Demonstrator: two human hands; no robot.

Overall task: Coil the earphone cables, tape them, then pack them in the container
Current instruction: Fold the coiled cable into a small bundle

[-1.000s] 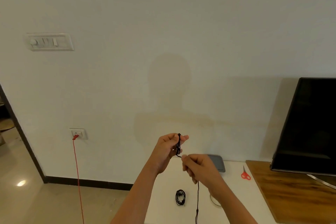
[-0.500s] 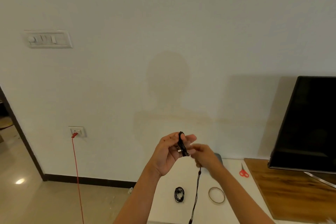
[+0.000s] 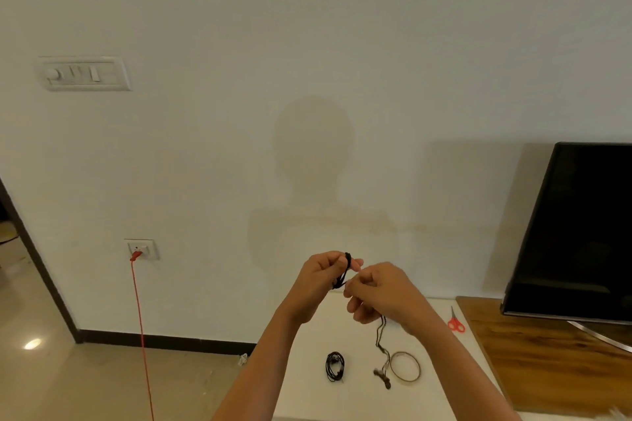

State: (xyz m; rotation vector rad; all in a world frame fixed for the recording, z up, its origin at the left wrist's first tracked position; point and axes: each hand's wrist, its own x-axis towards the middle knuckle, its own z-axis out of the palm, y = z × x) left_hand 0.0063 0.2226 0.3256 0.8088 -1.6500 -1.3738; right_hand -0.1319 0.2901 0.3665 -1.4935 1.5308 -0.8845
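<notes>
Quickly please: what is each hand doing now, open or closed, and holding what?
Left hand: closed, holding the coiled earphone cable.
Right hand: closed, pinching the same cable's loose end.

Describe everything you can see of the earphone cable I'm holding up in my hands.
The earphone cable is a thin black cord, seemingly rubbery. Part of it is wound in tight loops over the fingers of the left hand, held up before the wall. The right hand pinches the strand beside those loops. The loose tail hangs below that hand toward the white table, ending in a blurred, thicker piece beside the tape ring; whether it touches the table is unclear.
</notes>
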